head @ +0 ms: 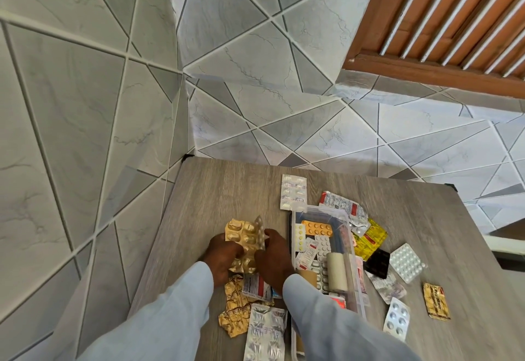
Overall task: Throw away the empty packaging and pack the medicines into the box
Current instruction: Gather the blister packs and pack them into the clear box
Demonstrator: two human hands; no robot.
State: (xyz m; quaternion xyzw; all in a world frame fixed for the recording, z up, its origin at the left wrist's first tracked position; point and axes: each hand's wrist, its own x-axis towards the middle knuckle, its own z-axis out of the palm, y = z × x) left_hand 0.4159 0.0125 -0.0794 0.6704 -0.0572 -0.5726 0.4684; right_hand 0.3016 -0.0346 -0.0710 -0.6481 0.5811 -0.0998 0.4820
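Both hands meet over one bundle of blister strips: the left hand (223, 255) has its fingers curled shut around the lower, crumpled end of a gold foil strip (241, 235), and the right hand (274, 255) pinches the same bundle from the other side, fingertips closed on a thin silver strip (260, 231) that stands against the gold one. These strips look nearly weightless, thin and springy rather than stiff; the foil creases easily and its edges can be sharp, so a pinch on the flat margin seems safer than pressing on the bubbles. Just below the wrists lie more crushed gold foil (235, 304) and a dull silver strip (265, 332). Just beside the right hand stands the clear plastic box (350, 281), hard-walled and smooth, already holding strips and a pale roll. Beyond the box, further strips lie scattered on the wood-grain table (227, 187).
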